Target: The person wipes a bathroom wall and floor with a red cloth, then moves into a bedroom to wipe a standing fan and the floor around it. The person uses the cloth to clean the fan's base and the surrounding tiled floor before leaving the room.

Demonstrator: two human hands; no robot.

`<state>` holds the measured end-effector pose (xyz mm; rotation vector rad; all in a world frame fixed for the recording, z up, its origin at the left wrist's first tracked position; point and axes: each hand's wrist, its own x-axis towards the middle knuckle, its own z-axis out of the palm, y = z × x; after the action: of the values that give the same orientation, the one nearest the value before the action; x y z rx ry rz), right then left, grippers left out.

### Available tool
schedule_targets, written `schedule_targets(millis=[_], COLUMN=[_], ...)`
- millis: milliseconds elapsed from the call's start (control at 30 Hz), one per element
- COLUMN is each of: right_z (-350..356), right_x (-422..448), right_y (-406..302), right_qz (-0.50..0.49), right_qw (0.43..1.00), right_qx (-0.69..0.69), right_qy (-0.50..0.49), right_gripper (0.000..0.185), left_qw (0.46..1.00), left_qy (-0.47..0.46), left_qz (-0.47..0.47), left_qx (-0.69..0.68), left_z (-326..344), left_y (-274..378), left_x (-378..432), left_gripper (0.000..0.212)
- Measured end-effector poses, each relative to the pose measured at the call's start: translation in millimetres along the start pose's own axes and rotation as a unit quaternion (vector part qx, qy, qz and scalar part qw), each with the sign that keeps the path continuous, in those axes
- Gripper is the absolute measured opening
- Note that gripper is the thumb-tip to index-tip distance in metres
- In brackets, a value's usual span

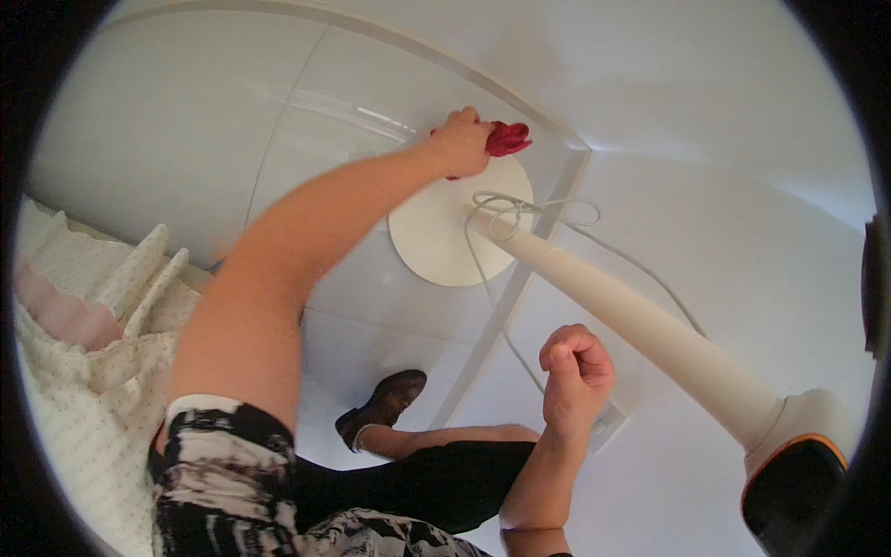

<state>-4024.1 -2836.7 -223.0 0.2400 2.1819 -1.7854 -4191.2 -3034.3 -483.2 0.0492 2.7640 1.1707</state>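
My left hand [465,145] grips a crumpled red cloth [509,139], which sticks out on both sides of the fingers. It is over the far edge of a round cream stand base [445,247]; whether the cloth touches the base or the floor, I cannot tell. From the base a thick cream pole [612,296] slants to the lower right, up to a head with a black panel [793,487]. A looped pale cable [515,209] hangs about the pole's foot. Left of the pole, my right hand [578,376] is curled into a fist, with nothing visible in it.
Pale floor tiles [292,125] meet a skirting board [487,338] that turns a corner at the white walls. Ruffled patterned bedding [90,390] lies at left. A brown shoe [386,404] stands on the floor. Partly behind my right wrist is a white wall fitting [608,423].
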Motion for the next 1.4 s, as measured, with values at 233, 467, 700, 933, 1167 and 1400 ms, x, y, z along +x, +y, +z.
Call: schedule_targets(millis=[233,467,700,933,1167,1400], right_z=[-27.1,-48.0,-42.0,-38.0,-32.5,-9.1], right_x=[-2.3,3.8,-0.4,-11.3,-14.6,-9.1], right_y=[10.0,7.4,3.6,4.3,1.2,-7.4], right_qz=[-0.008,0.003,-0.008,-0.005,-0.012,-0.004], right_qw=[0.997,0.989,0.991,0.987,0.984,0.991], right_qx=[-0.037,-0.039,-0.046,-0.081,-0.124,-0.12], right_qy=[0.063,0.145,0.126,0.137,0.124,0.067], right_gripper=[0.013,0.012,0.012,0.012,0.011,0.013], left_qw=[0.993,0.942,0.886,0.883,0.921,0.856], left_qy=[-0.085,-0.325,-0.366,-0.413,-0.249,-0.088], left_qz=[-0.037,0.071,0.266,0.189,0.226,0.505], left_qx=[-0.077,-0.049,0.104,-0.121,0.198,0.068], left_z=[74.5,109.3,205.6,152.8,-1.6,92.6], left_y=[39.0,69.2,64.6,79.5,0.6,23.2], left_x=[1.5,40.0,59.2,64.7,-40.8,-143.5], left_gripper=[0.065,0.041,0.036,0.029,0.018,0.045])
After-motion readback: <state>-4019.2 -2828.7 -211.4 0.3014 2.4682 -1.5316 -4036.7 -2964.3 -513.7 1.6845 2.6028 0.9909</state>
